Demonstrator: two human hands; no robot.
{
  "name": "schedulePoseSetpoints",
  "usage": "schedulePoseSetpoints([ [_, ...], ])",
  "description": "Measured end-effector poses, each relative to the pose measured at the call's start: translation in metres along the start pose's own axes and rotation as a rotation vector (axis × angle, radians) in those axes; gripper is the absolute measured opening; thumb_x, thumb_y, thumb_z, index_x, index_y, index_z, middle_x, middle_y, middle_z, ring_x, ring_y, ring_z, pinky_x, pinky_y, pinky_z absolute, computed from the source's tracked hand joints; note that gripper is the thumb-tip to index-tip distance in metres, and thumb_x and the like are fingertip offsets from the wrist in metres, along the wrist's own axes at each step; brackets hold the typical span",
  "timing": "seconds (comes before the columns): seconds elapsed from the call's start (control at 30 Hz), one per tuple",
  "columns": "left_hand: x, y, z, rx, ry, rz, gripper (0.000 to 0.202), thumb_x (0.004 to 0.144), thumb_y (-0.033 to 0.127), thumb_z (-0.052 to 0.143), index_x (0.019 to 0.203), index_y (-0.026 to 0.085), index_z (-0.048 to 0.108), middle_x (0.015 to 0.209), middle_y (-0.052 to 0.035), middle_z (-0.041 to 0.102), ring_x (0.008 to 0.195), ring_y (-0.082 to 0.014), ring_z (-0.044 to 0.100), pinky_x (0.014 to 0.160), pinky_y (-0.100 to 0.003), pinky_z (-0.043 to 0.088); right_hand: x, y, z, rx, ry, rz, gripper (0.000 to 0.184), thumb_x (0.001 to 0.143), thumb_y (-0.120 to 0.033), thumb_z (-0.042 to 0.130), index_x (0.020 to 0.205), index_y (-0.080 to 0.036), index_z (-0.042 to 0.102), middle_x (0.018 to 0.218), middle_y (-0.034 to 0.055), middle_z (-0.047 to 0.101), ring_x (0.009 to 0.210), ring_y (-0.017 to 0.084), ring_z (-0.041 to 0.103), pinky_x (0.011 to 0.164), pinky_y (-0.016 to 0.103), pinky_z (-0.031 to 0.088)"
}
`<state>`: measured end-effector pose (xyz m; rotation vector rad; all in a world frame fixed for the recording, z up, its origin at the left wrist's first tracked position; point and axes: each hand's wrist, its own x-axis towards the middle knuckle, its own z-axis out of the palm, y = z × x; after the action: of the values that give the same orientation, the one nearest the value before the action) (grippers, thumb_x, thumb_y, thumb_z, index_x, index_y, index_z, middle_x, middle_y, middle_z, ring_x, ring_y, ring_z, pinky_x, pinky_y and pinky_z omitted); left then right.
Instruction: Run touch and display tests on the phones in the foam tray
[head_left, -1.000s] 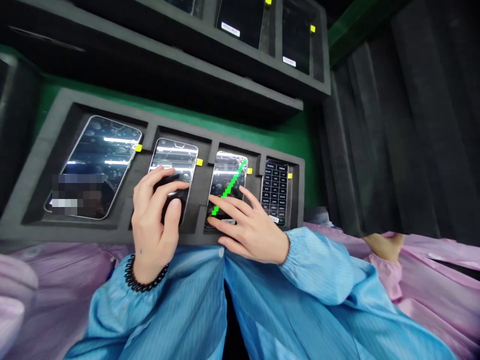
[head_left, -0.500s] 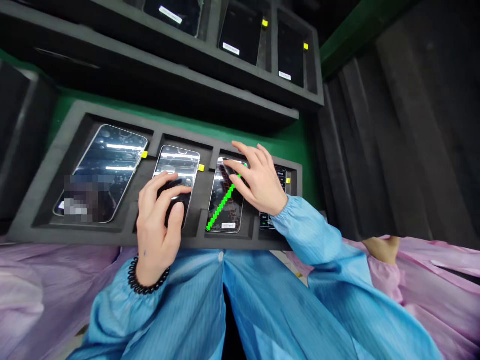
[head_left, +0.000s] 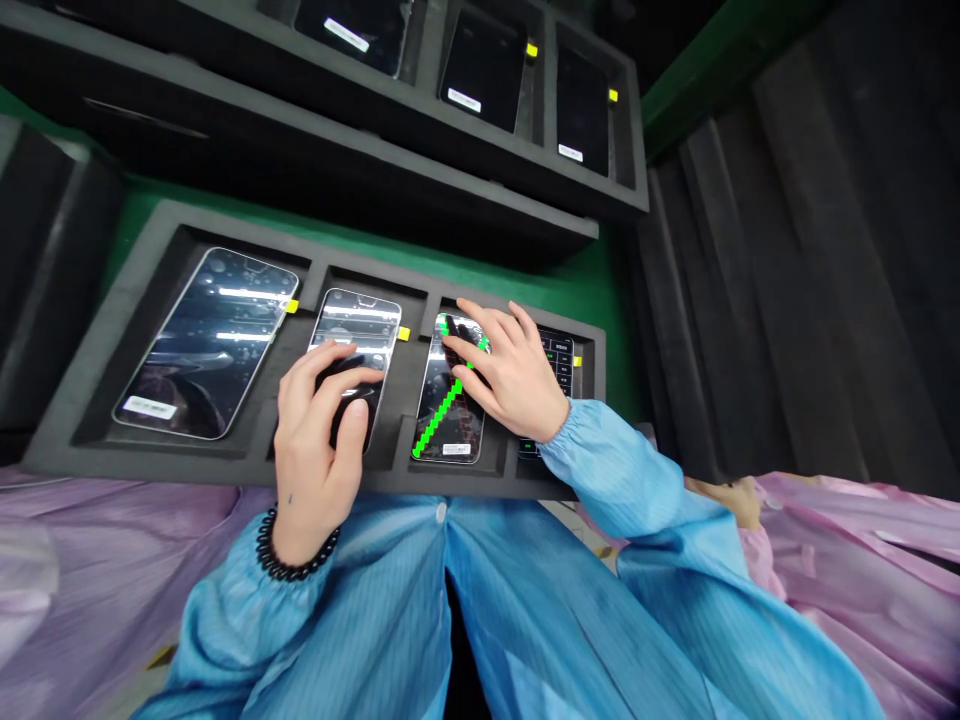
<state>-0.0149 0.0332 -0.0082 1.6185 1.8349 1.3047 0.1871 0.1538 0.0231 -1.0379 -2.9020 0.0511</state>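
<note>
A grey foam tray [head_left: 90, 400] holds a row of phones lying face up. My left hand [head_left: 311, 440] rests on the lower half of the second phone [head_left: 356, 325], fingers bent and apart, thumb on the glass. My right hand [head_left: 510, 375] is spread over the third phone [head_left: 450, 420], whose dark screen shows a green diagonal line. Its index fingertip touches that screen near the top left corner. A large phone [head_left: 206, 340] lies at the left. The small fourth phone [head_left: 561, 352], showing a button menu, is partly hidden by my right hand.
Above, a second foam shelf [head_left: 420, 170] carries dark phones [head_left: 484, 65] with yellow tabs. A black curtain [head_left: 787, 250] closes the right side. Other people's pink sleeves [head_left: 112, 560] lie left and right, with one other person's hand [head_left: 739, 498] at the right.
My right hand slid from the bottom of the third phone up to its top; its index finger now sits at the top left. My left hand stayed on the second phone.
</note>
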Motion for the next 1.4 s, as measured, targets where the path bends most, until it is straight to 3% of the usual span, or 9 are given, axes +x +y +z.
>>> schedulePoseSetpoints([
  [0.6, 0.0, 0.002, 0.001, 0.023, 0.037, 0.007, 0.031, 0.1, 0.028, 0.045, 0.112, 0.013, 0.07, 0.135, -0.0167, 0.06, 0.135, -0.0248, 0.052, 0.119, -0.045, 0.037, -0.071, -0.028, -0.009, 0.116, -0.027, -0.033, 0.036, 0.104, -0.035, 0.044, 0.128, -0.019, 0.066, 0.155, 0.0141, 0.051, 0.131, 0.027, 0.053, 0.121, 0.056, 0.028],
  [1.0, -0.001, 0.001, 0.004, 0.034, 0.057, 0.005, 0.031, 0.099, 0.031, 0.049, 0.112, 0.016, 0.072, 0.135, -0.0151, 0.062, 0.134, -0.0258, 0.053, 0.119, -0.045, 0.037, -0.113, -0.047, -0.01, 0.181, -0.046, -0.055, 0.035, 0.102, -0.032, 0.045, 0.126, -0.016, 0.066, 0.151, 0.0145, 0.055, 0.126, 0.025, 0.056, 0.119, 0.055, 0.032],
  [1.17, -0.002, 0.001, 0.004, 0.066, 0.057, 0.023, 0.029, 0.099, 0.031, 0.049, 0.113, 0.021, 0.071, 0.135, -0.0117, 0.062, 0.135, -0.026, 0.053, 0.119, -0.047, 0.037, -0.113, -0.034, -0.02, 0.2, 0.104, -0.042, 0.032, 0.102, -0.03, 0.044, 0.117, -0.018, 0.069, 0.147, 0.0129, 0.059, 0.124, 0.024, 0.058, 0.12, 0.052, 0.032],
  [1.3, -0.002, 0.009, 0.004, 0.144, -0.02, 0.062, 0.028, 0.099, 0.027, 0.046, 0.117, 0.023, 0.068, 0.138, -0.0114, 0.059, 0.142, -0.0268, 0.047, 0.122, -0.05, 0.033, -0.113, -0.007, -0.027, 0.218, 0.26, 0.139, 0.033, 0.101, -0.026, 0.043, 0.122, -0.021, 0.067, 0.145, 0.0118, 0.06, 0.13, 0.025, 0.056, 0.119, 0.051, 0.036],
  [1.4, 0.005, 0.024, 0.011, 0.22, -0.142, 0.112, 0.033, 0.1, 0.026, 0.043, 0.125, 0.022, 0.063, 0.143, -0.014, 0.054, 0.149, -0.0287, 0.036, 0.126, -0.053, 0.027, -0.117, 0.017, -0.019, 0.249, 0.365, 0.29, 0.035, 0.102, -0.026, 0.042, 0.127, -0.022, 0.066, 0.145, 0.0116, 0.058, 0.131, 0.028, 0.056, 0.118, 0.054, 0.037],
])
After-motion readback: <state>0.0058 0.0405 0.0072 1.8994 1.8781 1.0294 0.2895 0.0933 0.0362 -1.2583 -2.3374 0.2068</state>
